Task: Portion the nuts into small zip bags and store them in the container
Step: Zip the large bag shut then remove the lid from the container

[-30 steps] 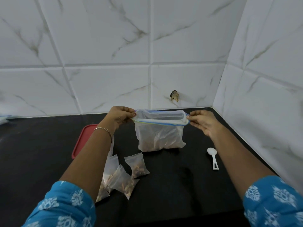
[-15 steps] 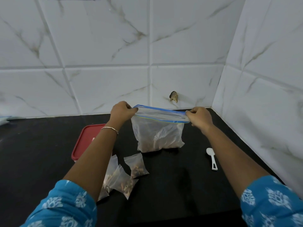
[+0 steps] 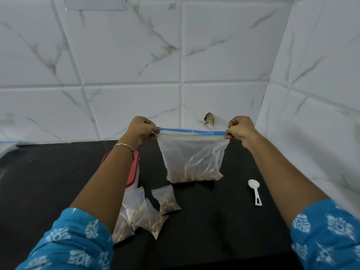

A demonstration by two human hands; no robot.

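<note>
1. Sitting on the black bench [image 3: 214, 221] at the far left, the red-lidded container [image 3: 135, 168] is mostly hidden behind the left forearm. It is probably kept near so that filled bags can go straight in. I cannot tell whether its lid is on tight.
2. A heap of small bags [image 3: 144, 213] with nuts in them lies just in front of the container, overlapping one another. One more small bag [image 3: 166, 199] lies just beside the heap on its right. None is visibly stored yet, so the portioning looks well along and the storing not begun.
3. The left hand [image 3: 143, 129] has its fingers curled and pinches the left end of the zip strip. Its knuckles face up, the wrist is raised and the arm reaches forward.
4. The big bag [image 3: 192, 158] hangs between both hands, its blue top edge drawn into a taut, nearly straight line. The nuts sag at the bottom, which is at or just above the bench. The pull likely lines up the zip for sealing, though I cannot tell if it is sealed.
5. The right hand [image 3: 240, 131] mirrors the left, fingers curled and pinching the right end of the strip.
6. The white spoon [image 3: 255, 191] lies on the bench under the right forearm, apart from the big bag and handy for scooping.
</note>
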